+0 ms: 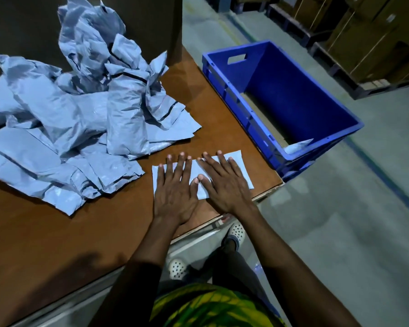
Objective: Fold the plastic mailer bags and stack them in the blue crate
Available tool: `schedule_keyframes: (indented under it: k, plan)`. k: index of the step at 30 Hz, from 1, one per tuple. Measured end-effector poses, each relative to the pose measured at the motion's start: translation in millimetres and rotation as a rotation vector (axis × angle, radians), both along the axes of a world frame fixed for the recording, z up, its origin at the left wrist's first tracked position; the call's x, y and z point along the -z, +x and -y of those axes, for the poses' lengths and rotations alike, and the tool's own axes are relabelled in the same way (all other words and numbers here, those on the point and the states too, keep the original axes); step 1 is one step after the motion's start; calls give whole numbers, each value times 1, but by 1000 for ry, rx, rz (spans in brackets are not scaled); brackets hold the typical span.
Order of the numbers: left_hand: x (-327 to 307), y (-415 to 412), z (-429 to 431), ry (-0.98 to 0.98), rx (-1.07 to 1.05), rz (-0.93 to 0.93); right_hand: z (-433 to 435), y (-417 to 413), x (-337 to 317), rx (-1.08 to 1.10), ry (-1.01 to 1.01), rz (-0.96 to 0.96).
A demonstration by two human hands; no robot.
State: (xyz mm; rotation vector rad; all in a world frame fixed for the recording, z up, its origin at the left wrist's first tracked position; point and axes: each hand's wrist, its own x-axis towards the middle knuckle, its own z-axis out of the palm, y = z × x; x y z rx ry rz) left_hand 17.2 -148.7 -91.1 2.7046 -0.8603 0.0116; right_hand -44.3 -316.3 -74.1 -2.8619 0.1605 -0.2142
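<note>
A folded pale grey mailer bag (pixel 237 161) lies flat near the right corner of the brown table (pixel 57 237). My left hand (pixel 175 187) and my right hand (pixel 222 182) both press down on it with straight, spread fingers, thumbs touching in the middle. A big heap of crumpled grey mailer bags (pixel 80 109) covers the table's left and back. The blue crate (pixel 316 102) stands on the floor just right of the table; a folded bag (pixel 298 145) shows at its near inner corner.
A dark cardboard wall (pixel 21 24) rises behind the heap. Stacked cardboard boxes on pallets (pixel 364 31) fill the far right. Grey concrete floor (pixel 340 232) lies around the crate, with my feet in white perforated shoes (pixel 236 232) below the table edge.
</note>
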Motion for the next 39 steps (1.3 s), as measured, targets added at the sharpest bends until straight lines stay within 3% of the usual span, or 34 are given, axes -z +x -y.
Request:
schedule_keyframes:
  k: [12, 15, 18, 22, 25, 31, 34, 39]
  plan:
    - [-6, 12, -17, -10, -50, -106, 33, -11, -8, 166, 36, -82]
    - [-17, 15, -23, -242, -55, -77, 39, -11, -17, 156, 45, 91]
    - [-29, 6, -15, -372, 18, 225, 28, -12, -21, 72, -30, 376]
    - [-29, -15, 6, -249, 92, 221, 1, -34, -1, 127, -34, 436]
    - [-18, -23, 4, -167, 15, 173, -3, -39, 4, 165, 8, 431]
    - [-33, -4, 2, -219, 23, 56, -9, 0, -10, 154, 6, 317]
    - [-28, -8, -9, -171, -91, 141, -18, -1, -2, 144, 71, 301]
    - [-25, -7, -16, -196, -64, 157, -15, -9, -11, 107, 42, 317]
